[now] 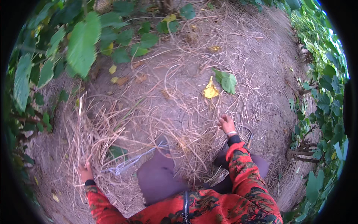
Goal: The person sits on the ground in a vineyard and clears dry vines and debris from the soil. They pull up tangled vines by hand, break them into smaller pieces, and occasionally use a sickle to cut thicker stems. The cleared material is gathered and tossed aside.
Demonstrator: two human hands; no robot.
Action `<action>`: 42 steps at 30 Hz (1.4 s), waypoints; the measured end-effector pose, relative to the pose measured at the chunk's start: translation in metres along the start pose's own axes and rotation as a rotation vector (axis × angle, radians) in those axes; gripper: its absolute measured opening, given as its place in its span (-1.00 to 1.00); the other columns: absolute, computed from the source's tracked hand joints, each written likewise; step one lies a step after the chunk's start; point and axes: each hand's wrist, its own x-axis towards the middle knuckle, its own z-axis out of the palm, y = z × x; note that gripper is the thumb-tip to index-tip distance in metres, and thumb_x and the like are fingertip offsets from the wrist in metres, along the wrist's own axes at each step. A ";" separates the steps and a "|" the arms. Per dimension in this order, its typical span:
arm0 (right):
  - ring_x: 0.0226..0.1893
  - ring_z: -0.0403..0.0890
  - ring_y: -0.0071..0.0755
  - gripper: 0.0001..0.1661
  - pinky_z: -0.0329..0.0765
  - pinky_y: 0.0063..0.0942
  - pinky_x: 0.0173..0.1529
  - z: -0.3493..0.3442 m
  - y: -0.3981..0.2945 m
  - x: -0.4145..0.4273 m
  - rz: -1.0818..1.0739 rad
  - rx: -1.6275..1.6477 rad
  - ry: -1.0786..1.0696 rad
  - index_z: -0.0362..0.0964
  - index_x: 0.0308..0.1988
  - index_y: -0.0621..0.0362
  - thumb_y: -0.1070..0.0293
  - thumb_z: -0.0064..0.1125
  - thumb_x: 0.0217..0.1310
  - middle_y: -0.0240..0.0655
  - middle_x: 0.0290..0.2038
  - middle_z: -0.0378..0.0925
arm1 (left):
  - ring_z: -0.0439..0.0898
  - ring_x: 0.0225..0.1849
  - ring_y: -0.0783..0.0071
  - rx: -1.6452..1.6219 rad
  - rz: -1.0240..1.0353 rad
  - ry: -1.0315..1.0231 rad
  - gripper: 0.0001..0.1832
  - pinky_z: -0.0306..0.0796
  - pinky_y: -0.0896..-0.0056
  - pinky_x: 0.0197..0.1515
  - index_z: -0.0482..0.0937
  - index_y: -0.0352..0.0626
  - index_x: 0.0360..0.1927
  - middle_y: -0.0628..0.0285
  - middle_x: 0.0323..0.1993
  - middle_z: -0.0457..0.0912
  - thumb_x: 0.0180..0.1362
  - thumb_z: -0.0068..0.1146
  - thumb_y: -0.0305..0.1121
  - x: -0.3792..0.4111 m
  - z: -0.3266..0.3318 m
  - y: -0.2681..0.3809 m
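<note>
My left hand (85, 171) is at the lower end of a heap of dry stalks (92, 134), at the left. Its thumb shows, but blur and stalks obscure the fingers, so its grip is unclear. My right hand (226, 124) is over thin, scattered dry stems (201, 134) with its fingers loosely bent and apart; nothing is plainly held in it. Just right of that wrist, a sickle (249, 138) with a curved blade is partly hidden by my sleeve. Pale strips of cord or plastic (125, 164) stretch from the heap towards my bent knee (156, 170).
Leafy plants (84, 42) overhang the upper left, with a large leaf close to view. A row of bushes with woody stems (303, 154) borders the right. On the bare soil (279, 56) lie a yellow leaf (211, 90) and a green leaf (228, 83).
</note>
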 end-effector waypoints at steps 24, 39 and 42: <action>-0.11 0.53 0.27 -0.10 0.51 -0.09 -0.04 -0.021 -0.010 0.323 -0.306 -0.799 0.205 0.05 0.26 -0.07 0.32 0.30 -0.08 0.13 0.28 0.00 | 0.07 0.40 0.00 -0.138 0.747 0.326 -0.47 -0.13 0.04 0.40 0.19 -0.33 0.30 -0.08 0.33 0.19 0.23 -0.17 -0.45 -0.151 -0.175 0.340; -0.19 0.52 -0.40 -0.63 0.50 -0.44 -0.06 -0.035 -0.046 0.160 -0.183 0.934 0.018 0.32 -0.10 0.27 0.64 -0.08 0.00 -0.35 -0.19 0.49 | 0.25 0.30 -0.13 -0.360 0.937 0.297 -0.57 0.05 -0.03 0.33 0.38 -0.35 0.13 -0.12 0.18 0.40 0.16 -0.14 -0.50 -0.192 -0.194 0.340; 0.02 0.47 -0.27 -0.47 0.43 -0.34 0.13 -0.016 -0.059 0.090 -0.057 1.138 -0.176 0.31 0.05 0.31 0.69 -0.18 -0.01 -0.19 -0.01 0.47 | 0.35 0.22 -0.13 -0.489 0.959 0.327 -0.63 0.16 -0.03 0.27 0.48 -0.35 0.01 -0.11 0.05 0.52 0.09 -0.07 -0.52 -0.209 -0.208 0.324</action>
